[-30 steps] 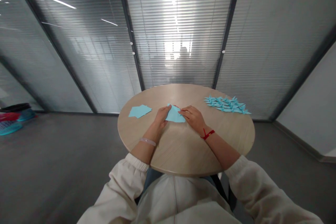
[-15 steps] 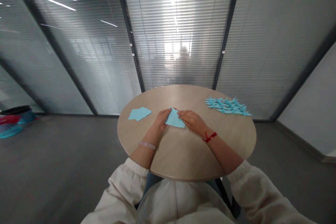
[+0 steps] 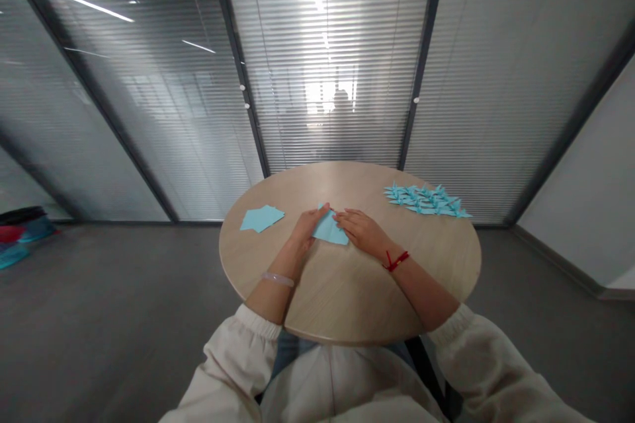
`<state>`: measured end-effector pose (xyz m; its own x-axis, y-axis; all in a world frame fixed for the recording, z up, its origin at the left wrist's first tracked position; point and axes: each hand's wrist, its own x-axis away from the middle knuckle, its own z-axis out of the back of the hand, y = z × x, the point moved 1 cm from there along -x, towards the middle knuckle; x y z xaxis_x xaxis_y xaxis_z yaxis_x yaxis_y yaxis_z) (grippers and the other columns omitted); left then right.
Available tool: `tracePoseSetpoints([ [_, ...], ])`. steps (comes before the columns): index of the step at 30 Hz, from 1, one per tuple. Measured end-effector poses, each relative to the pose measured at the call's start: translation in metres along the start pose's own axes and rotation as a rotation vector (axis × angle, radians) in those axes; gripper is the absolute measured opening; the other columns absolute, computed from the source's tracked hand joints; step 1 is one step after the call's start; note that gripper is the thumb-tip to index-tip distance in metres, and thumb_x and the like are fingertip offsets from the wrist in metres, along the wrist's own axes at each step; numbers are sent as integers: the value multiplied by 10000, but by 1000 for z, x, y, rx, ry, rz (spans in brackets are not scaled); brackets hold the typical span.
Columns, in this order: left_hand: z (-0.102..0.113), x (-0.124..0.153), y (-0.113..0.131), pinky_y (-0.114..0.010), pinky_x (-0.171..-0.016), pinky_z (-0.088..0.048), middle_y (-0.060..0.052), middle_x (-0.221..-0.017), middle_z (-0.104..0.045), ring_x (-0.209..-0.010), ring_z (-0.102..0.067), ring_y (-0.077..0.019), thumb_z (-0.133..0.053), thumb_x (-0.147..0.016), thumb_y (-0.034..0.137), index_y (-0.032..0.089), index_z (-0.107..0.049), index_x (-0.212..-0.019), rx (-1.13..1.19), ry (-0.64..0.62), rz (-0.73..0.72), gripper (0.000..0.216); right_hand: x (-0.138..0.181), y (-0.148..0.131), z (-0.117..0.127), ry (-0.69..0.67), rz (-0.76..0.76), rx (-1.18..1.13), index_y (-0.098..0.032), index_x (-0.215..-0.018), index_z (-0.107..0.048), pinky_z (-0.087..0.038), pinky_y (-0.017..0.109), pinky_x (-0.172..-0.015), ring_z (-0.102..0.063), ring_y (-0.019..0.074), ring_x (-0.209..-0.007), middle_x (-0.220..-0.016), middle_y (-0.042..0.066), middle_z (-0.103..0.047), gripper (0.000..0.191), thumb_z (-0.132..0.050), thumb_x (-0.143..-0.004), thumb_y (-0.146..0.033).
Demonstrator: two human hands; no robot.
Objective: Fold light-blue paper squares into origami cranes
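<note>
A light-blue sheet of origami paper [image 3: 330, 230], folded to a roughly triangular shape, lies between my hands near the middle of the round table [image 3: 342, 297]. My left hand [image 3: 308, 225] grips its left side, with the thumb across the upper edge. On the right side, my right hand [image 3: 361, 226] has its fingers held together and pressed on the paper's edge. Farther left rests a small stack of blue paper sheets [image 3: 262, 218], spread unevenly. Several folded blue paper cranes [image 3: 426, 200] sit in close rows at the table's back right.
Behind the table stands a glass partition with blinds [image 3: 327, 59], its dark frame posts [image 3: 421, 66] running upward. Baskets or bins [image 3: 24, 231] are on the floor at far left. A white wall [image 3: 585, 211] rises at the right.
My left thumb has moved up and across the paper's top edge. My right fingers have shifted slightly along its right side. The whole view has turned a little.
</note>
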<state>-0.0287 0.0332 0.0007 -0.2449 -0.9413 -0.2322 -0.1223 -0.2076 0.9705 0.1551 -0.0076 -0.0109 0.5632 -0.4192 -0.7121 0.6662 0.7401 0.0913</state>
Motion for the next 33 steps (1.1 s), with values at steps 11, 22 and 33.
tracePoseSetpoints([
  [11,-6,-9,-3,-271,-539,-424,-64,-626,-655,-554,-547,-148,-789,-551,481,98,-666,-670,20,-69,37,419,-3,-5,0,5,-5,-94,-168,-1014,-682,-449,423,-1004,-620,200,-1065,-1114,103,-689,214,-504,-896,-177],
  [22,-9,-7,5,-255,-605,-441,-71,-757,-687,-630,-557,-146,-722,-649,459,105,-705,-785,-200,-102,-113,379,1,5,-10,159,-817,-790,-155,-972,-640,-493,292,-714,-627,178,-790,-885,70,-687,383,-605,-789,-489],
  [33,-19,-5,2,-262,-607,-445,-87,-838,-696,-669,-584,-160,-717,-654,479,109,-701,-903,-176,-160,-54,446,8,10,-15,-42,-847,-1008,-132,-722,-686,-400,249,-596,-525,143,-621,-657,7,-617,410,-669,-688,-540],
])
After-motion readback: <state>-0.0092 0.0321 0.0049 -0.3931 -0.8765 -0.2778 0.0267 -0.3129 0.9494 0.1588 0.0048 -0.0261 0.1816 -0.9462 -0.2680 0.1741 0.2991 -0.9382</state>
